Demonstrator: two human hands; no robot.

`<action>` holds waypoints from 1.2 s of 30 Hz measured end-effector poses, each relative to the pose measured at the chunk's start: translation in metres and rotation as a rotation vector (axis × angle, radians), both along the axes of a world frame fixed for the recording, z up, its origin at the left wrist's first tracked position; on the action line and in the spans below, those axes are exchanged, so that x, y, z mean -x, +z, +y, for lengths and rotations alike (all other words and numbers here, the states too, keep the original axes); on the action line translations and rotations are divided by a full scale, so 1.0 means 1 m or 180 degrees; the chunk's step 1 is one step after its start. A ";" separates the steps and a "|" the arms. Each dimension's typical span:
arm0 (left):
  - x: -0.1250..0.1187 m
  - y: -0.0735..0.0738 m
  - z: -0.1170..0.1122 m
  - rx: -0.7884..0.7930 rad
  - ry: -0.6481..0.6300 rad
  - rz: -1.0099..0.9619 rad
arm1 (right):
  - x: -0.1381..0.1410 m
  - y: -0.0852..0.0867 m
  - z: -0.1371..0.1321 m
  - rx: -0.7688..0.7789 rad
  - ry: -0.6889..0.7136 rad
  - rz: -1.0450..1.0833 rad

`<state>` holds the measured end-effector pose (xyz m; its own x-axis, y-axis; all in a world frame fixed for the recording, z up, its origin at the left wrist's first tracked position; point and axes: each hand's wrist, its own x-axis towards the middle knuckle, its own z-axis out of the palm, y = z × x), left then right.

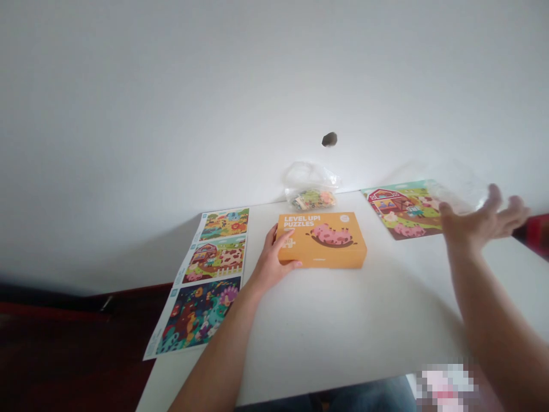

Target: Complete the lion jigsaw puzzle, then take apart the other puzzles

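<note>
An orange puzzle box (pixel 326 254) lies on the white table, its lid marked "LEVEL UP! PUZZLES" with a pink pig. My left hand (pixel 272 260) grips the box's left end, the thumb along the front side and a finger across the lid. Over the table's right side, my right hand (pixel 476 223) is raised with its fingers spread. Just beyond its fingers is a crumpled clear plastic wrapper (pixel 461 186); whether they touch I cannot tell. Under the wrapper's near side lies a farm picture sheet (pixel 401 209), partly covered by the hand.
Behind the box, a clear bag of puzzle pieces (pixel 312 194) stands against the wall (pixel 214 114), which has a dark hole. A long sheet with three pictures (pixel 214 260) hangs slightly over the table's left edge. A dark red object (pixel 536 233) sits far right.
</note>
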<state>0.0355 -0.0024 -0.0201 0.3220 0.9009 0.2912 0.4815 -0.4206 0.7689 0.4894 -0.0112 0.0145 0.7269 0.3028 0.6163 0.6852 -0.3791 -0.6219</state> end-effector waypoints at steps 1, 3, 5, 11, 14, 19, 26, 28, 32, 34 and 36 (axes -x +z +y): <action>0.000 0.000 0.000 -0.0030 -0.0009 0.0065 | -0.017 -0.001 -0.006 0.0114 -0.0149 0.0084; 0.000 0.000 0.000 -0.0047 -0.0019 0.0140 | -0.039 -0.002 -0.018 0.0279 0.0030 0.0156; 0.000 0.001 0.000 -0.0034 -0.0006 0.0159 | -0.037 -0.002 -0.031 0.0253 0.0222 -0.0021; -0.005 0.003 0.000 -0.0024 0.0007 -0.0008 | 0.071 -0.012 -0.047 0.0904 0.3053 0.0627; -0.006 0.000 -0.001 -0.0097 0.0114 -0.0155 | 0.130 -0.029 -0.046 0.1506 0.3866 0.0694; 0.005 0.003 0.001 -0.0357 0.0507 -0.0281 | 0.175 -0.051 -0.038 0.1254 0.3706 0.0219; 0.035 0.024 0.005 -0.1085 0.1343 -0.0526 | 0.227 -0.053 -0.005 0.0728 0.3965 0.0570; 0.048 0.024 0.009 -0.1226 0.1534 -0.0496 | 0.247 -0.053 0.011 0.0545 0.4076 0.0540; 0.072 0.010 0.021 -0.1407 0.2032 -0.0425 | 0.281 -0.056 0.043 0.0403 0.4355 0.0398; 0.080 0.000 0.027 -0.1324 0.2171 -0.0279 | 0.291 -0.057 0.054 0.0530 0.4378 0.0349; 0.085 -0.008 0.032 -0.1162 0.2178 -0.0071 | 0.297 -0.058 0.059 0.0685 0.4366 0.0257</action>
